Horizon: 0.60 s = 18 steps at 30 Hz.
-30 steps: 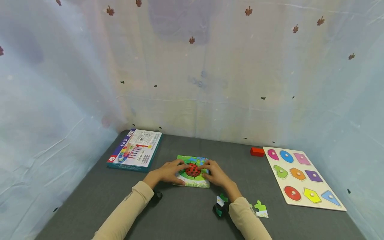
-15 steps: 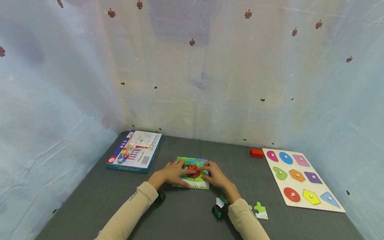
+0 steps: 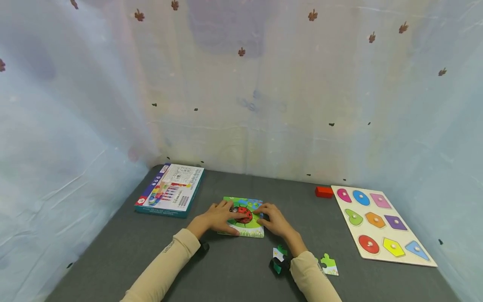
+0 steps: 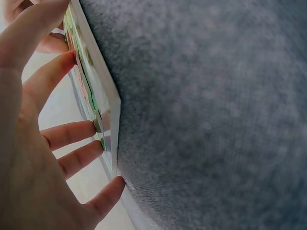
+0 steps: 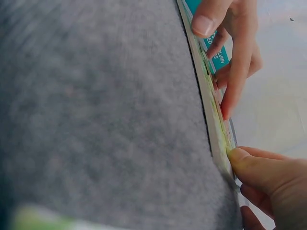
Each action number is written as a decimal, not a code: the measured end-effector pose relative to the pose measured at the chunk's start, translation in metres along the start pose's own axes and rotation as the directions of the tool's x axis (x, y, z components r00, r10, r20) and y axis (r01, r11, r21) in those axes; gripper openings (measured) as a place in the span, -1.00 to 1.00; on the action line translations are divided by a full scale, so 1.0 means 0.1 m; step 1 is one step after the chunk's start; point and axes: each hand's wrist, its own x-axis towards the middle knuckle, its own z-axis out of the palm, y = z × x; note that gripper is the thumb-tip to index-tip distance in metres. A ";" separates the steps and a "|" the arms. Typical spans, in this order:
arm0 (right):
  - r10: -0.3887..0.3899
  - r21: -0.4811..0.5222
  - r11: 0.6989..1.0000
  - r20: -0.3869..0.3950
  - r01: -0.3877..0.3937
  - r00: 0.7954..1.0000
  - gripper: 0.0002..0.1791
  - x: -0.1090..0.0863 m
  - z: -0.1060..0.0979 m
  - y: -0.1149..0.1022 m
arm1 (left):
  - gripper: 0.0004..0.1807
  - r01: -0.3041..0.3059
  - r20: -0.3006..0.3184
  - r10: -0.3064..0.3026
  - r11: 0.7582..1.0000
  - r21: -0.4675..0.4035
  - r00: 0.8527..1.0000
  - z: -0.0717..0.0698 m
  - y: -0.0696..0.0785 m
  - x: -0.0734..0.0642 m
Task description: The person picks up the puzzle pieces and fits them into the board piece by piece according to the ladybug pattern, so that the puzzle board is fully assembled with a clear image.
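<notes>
A square ladybird jigsaw puzzle (image 3: pixel 250 232) lies flat on the grey table, its red ladybird partly covered by fingers. My left hand (image 3: pixel 217 218) rests on the puzzle's left side. In the left wrist view its spread fingers (image 4: pixel 74 132) touch the puzzle's face, with one at the board's edge. At the right side, my right hand (image 3: pixel 276 221) touches the puzzle with thumb and forefinger. The right wrist view has the thumb (image 5: pixel 244 160) on the face near the board's rim. Nothing lifted shows in either hand.
Loose jigsaw pieces (image 3: pixel 330 266) lie near the right forearm, with others (image 3: pixel 278 253) by the right wrist. A boxed toy (image 3: pixel 171 188) stands at the back left. A red block (image 3: pixel 323 192) and a wooden shape board (image 3: pixel 362 228) are on the right.
My left hand has shifted slightly right over the ladybird. The right hand's fingertips have moved a little right, towards the puzzle's edge. The puzzle stays almost in place.
</notes>
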 end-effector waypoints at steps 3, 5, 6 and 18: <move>0.005 -0.009 1.000 0.003 -0.005 1.000 -0.70 0.01 -0.01 0.00 | -0.23 -0.008 -0.007 0.008 1.000 0.001 1.000 -0.02 0.01 -0.01; 0.010 -0.009 1.000 0.005 -0.010 1.000 -0.70 0.02 -0.01 0.00 | -0.23 -0.003 -0.008 0.003 1.000 -0.002 1.000 -0.02 0.01 -0.01; 0.014 -0.009 1.000 0.007 -0.014 1.000 -0.70 0.02 -0.01 0.00 | -0.23 0.001 -0.007 -0.001 1.000 -0.005 1.000 -0.02 0.01 -0.01; -0.005 -0.020 1.000 -0.013 0.005 1.000 -0.72 0.00 0.00 -0.03 | -0.18 -0.077 -0.100 0.059 0.979 -0.187 0.993 0.03 -0.13 -0.12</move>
